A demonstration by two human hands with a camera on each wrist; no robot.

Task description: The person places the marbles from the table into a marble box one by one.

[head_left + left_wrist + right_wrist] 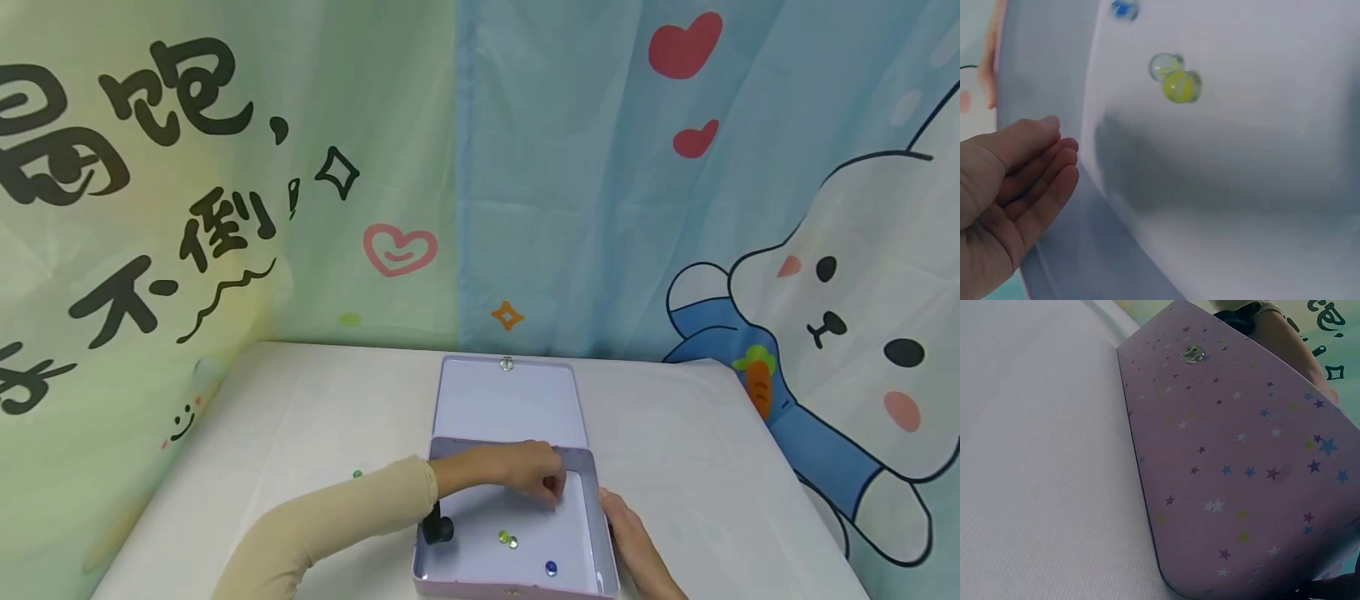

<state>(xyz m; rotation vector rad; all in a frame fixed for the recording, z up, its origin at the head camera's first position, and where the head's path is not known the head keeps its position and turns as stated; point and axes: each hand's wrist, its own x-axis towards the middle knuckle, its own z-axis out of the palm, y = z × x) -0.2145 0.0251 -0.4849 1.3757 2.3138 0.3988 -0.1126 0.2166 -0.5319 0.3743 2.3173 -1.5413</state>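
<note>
A lilac tin box [604, 542], pink with small stars outside [1222, 487], stands with its hinged lid [510, 404] laid back. On its white floor lie a yellow-green marble [1180, 86], a clear marble [1164, 65] beside it, and a blue marble [551, 568] nearer the front. My left hand [534, 471] hovers over the far right inner corner, fingers loosely bent and thumb close to the fingertips, with nothing visible between them. My right hand [633, 537] rests against the box's outer right side, fingers fairly straight; in the right wrist view only a dark bit of it shows.
A green marble [357, 474] lies on the white tablecloth [337, 400] left of the box, beyond my left sleeve [337, 517]. A black wrist camera [437, 527] hangs from my left wrist over the box's left wall. Behind the table hangs a printed curtain [547, 183].
</note>
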